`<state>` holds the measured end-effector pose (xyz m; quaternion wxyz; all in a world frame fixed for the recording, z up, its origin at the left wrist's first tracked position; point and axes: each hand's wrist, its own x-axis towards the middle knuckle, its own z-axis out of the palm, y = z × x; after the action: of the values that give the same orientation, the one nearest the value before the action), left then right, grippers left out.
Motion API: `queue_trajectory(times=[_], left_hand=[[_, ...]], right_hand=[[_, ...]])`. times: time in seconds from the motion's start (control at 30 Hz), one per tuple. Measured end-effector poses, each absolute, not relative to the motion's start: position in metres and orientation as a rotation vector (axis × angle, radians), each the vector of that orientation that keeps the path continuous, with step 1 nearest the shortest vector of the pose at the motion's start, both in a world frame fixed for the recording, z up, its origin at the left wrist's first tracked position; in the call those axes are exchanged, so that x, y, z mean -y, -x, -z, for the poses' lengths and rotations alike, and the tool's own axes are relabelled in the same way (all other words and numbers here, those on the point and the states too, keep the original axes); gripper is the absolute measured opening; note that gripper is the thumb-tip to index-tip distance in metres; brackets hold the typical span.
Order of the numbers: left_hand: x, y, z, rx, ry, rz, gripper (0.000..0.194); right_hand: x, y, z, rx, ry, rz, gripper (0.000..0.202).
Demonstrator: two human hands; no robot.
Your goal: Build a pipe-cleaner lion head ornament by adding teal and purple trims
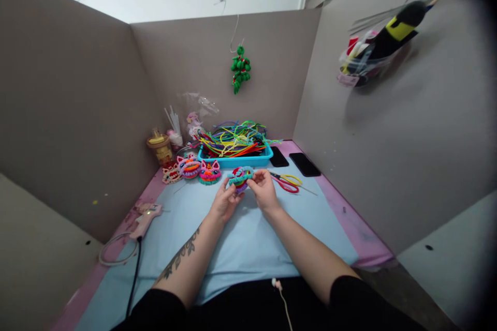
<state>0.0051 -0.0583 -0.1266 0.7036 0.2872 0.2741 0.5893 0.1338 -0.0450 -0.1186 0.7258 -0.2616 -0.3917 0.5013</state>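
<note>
A small round fuzzy piece (240, 178) in teal, red, green and purple is held up over the blue cloth, between both hands. My left hand (226, 199) grips its lower left side, fingers closed on it. At its right edge, the fingertips of my right hand (264, 190) pinch it. Left of the hands sit finished-looking fuzzy faces with ears: a pink and teal one (210, 173), a purple and orange one (189, 166) and a cream and red one (171, 173). Red-handled scissors (288, 185) lie just right of my right hand.
Behind the hands, a blue tray (235, 161) is heaped with colored fuzzy stems. Two dark phones (279, 156) lie to its right. A pink glue gun (146, 220) with a cable rests at the left. Gray partitions enclose the table; a pouch of tools (361, 64) hangs at right.
</note>
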Motion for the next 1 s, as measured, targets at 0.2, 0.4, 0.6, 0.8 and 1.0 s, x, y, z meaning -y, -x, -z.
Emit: queue_trajectory(times=[0.2, 0.4, 0.6, 0.8, 1.0], left_hand=[[0.047, 0.011, 0.132, -0.841, -0.903, -1.455, 0.061], [0.046, 0.02, 0.124, -0.707, -1.294, -1.259, 0.054], [0.056, 0.012, 0.118, -0.67, -1.351, -1.121, 0.06], [0.059, 0.008, 0.114, -0.836, -1.405, -1.195, 0.025], [0.059, 0.009, 0.11, -0.839, -1.43, -1.373, 0.017]], right_hand=[[0.05, -0.16, 0.106, 1.245, 0.572, -1.152, 0.032], [0.057, -0.172, 0.102, 1.5, 0.535, -1.37, 0.028], [0.059, -0.17, 0.102, 1.616, 0.577, -1.226, 0.019], [0.051, -0.166, 0.111, 1.623, 0.673, -1.0, 0.012], [0.048, -0.167, 0.109, 1.638, 0.739, -0.851, 0.01]])
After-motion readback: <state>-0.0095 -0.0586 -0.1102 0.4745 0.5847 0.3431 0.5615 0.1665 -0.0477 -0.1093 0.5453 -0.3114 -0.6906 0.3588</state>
